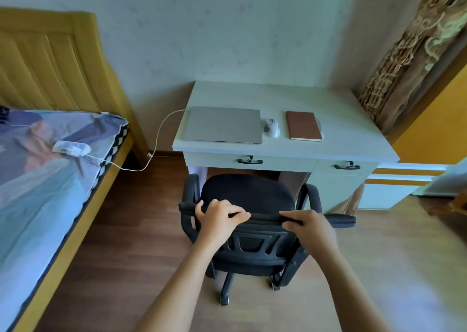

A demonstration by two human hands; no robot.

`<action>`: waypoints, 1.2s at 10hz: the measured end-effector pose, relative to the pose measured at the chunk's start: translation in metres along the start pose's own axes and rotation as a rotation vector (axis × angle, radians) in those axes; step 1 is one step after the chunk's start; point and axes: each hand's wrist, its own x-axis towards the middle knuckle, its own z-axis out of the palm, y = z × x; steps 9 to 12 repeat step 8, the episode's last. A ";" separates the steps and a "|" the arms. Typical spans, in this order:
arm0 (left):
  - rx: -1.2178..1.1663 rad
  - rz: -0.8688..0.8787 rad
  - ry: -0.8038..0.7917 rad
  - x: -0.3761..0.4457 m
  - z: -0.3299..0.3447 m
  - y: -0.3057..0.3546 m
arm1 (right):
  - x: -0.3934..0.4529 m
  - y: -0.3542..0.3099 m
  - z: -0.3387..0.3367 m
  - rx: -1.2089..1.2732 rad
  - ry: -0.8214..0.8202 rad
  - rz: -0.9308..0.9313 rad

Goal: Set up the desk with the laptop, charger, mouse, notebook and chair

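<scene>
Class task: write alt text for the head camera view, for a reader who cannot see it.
Both hands, left hand and right hand, grip the top of a black office chair facing a white desk. On the desk lie a closed laptop, mouse and brown notebook.

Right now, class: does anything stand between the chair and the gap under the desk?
Nothing visible does. Both hands grip the chair backrest, and the floor toward the desk opening looks bare.
</scene>
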 end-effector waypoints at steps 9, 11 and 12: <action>0.033 -0.093 -0.142 0.063 -0.021 0.012 | 0.066 -0.035 -0.031 -0.081 -0.128 -0.091; 0.033 -0.093 -0.142 0.063 -0.021 0.012 | 0.066 -0.035 -0.031 -0.081 -0.128 -0.091; 0.033 -0.093 -0.142 0.063 -0.021 0.012 | 0.066 -0.035 -0.031 -0.081 -0.128 -0.091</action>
